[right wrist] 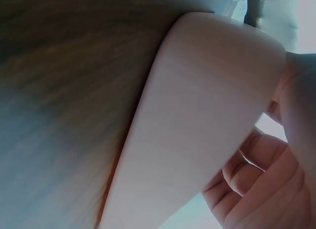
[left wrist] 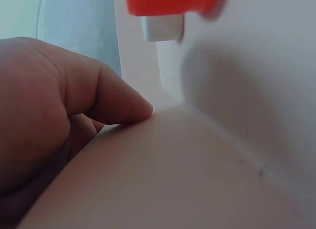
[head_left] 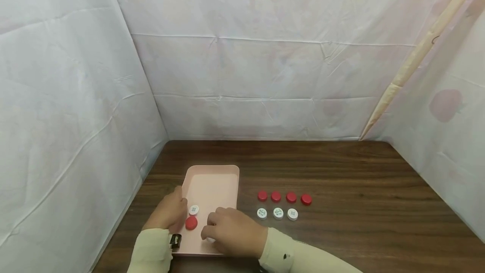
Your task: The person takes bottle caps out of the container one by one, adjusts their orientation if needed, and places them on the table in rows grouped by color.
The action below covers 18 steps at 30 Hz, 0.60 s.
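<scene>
A shallow pink tray point(head_left: 212, 184) lies on the table, its left side held by my left hand point(head_left: 169, 210). In the left wrist view, the thumb point(left wrist: 123, 101) presses on the rim. Inside the tray are a white bottle cap point(head_left: 194, 210) with a printed mark and, just nearer, a red bottle cap point(head_left: 191, 223). My right hand point(head_left: 236, 231) reaches over the tray's near right part with curled fingers. It pinches another white cap, mostly hidden, with a pale sliver showing below the fingertips. The right wrist view shows those fingers point(right wrist: 242, 177) beyond the tray's outer wall.
Right of the tray, several red caps point(head_left: 276, 196) form a row on the dark wooden table point(head_left: 360, 205). Nearer stands a row of three white caps point(head_left: 278, 213) with printed marks. White sheeting point(head_left: 246, 66) encloses the table at the back and both sides.
</scene>
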{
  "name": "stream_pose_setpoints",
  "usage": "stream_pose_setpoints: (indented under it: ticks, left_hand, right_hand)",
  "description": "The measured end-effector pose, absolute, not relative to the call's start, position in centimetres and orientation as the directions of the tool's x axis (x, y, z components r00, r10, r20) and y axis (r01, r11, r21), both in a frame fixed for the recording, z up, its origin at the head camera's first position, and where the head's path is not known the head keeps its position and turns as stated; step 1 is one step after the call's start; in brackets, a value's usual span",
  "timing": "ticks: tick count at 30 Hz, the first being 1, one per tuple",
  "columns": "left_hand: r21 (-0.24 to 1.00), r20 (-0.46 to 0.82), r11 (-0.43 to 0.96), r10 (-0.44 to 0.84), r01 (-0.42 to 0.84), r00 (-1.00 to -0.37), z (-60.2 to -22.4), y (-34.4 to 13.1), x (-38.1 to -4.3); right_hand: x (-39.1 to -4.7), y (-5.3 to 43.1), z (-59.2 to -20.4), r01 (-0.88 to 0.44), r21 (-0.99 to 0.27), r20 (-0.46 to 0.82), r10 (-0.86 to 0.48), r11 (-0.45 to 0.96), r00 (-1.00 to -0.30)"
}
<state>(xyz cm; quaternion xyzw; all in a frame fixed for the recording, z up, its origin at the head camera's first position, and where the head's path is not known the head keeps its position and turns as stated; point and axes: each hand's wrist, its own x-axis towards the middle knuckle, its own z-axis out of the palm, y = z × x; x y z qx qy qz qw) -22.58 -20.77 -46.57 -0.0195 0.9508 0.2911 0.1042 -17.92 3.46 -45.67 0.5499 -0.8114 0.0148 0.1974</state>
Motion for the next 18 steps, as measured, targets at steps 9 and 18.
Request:
stream_pose_setpoints:
  ticks: [9,18]
  left_hand:
    - [0.540,-0.233,0.833,0.006,-0.124,-0.972,-46.5,-20.7,-22.7]
    - [0.529,-0.220,0.841,0.013,-0.109,-0.975,-46.7,-20.7,-22.5]
  right_hand:
    - [-17.5,4.7,-44.9,-0.893,0.171,0.363,-0.869,0.417,-0.336]
    - [-17.0,6.2,-44.3,-0.882,0.069,0.309,-0.850,0.467,-0.426]
